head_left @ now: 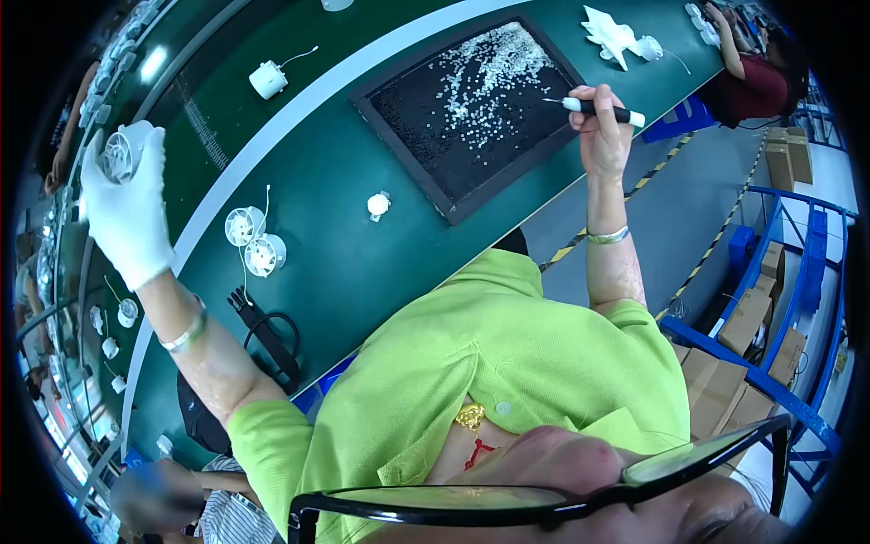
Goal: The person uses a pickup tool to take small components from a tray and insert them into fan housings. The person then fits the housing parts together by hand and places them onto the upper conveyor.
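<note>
Seemingly at picking small white pieces (515, 56) from the black tray (424, 188). Holding pen-like tool (623, 115) at tray's edge, in pinched fingers of right hand (605, 136); clasping white fan (118, 159), well apart, in curled left hand (129, 208). Next, probably needs lowering tool to one piece.

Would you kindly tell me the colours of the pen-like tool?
The pen-like tool is black and white, shown in the head view.

Green bench (326, 208), pale curved strip (299, 118) along far side, bright light streak (152, 63) beyond. Grey floor (684, 213), yellow-and-black tape (657, 172). Blue bin (675, 120) beside bench. At right, blue rack (770, 394) with cardboard boxes (748, 322).
</note>
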The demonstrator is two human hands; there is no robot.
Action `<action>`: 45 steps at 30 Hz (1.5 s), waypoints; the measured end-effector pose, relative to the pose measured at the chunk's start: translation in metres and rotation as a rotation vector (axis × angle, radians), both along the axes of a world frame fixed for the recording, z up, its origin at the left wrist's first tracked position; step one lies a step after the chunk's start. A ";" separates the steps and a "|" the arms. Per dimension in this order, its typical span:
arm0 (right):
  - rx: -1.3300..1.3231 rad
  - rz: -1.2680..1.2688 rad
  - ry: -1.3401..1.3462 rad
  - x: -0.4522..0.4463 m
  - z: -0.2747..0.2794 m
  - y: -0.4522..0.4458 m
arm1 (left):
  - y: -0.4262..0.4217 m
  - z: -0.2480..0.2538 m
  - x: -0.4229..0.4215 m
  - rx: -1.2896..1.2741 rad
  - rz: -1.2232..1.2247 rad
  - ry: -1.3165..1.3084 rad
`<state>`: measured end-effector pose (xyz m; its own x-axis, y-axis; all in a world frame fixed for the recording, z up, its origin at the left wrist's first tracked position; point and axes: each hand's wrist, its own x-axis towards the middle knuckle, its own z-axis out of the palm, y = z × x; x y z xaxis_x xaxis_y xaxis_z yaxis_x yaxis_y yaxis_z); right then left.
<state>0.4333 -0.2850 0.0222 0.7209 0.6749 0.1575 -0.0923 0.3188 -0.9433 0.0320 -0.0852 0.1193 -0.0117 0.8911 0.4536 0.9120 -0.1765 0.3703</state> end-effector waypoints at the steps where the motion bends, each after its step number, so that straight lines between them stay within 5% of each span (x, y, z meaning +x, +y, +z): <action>1: -0.070 -0.056 -0.050 0.000 -0.002 0.005 | -0.033 0.010 0.020 0.049 -0.082 -0.122; 3: -0.138 -0.114 -0.102 0.003 -0.005 0.014 | -0.077 0.003 0.056 0.099 -0.260 -0.369; 8: -0.228 -0.191 -0.203 0.007 -0.014 0.033 | -0.113 -0.098 0.090 -0.125 -0.314 -0.283; 12: -0.381 -0.097 -0.375 -0.002 -0.022 0.045 | -0.108 -0.126 0.083 -0.328 -0.181 -0.183; 16: -0.479 -0.180 -0.418 -0.001 -0.024 0.045 | -0.111 -0.144 0.079 -0.271 -0.240 -0.148; 28: -0.531 -0.206 -0.435 -0.003 -0.026 0.047 | -0.110 -0.149 0.077 -0.247 -0.280 -0.189; 33: -0.562 -0.240 -0.660 -0.006 -0.028 0.048 | -0.109 -0.148 0.076 -0.255 -0.277 -0.188; 37: -0.344 -0.267 -0.292 -0.007 -0.021 0.046 | -0.110 -0.146 0.076 -0.232 -0.296 -0.215; 45: -0.423 -0.185 -0.368 -0.009 -0.022 0.044 | -0.107 -0.151 0.073 -0.300 -0.299 -0.250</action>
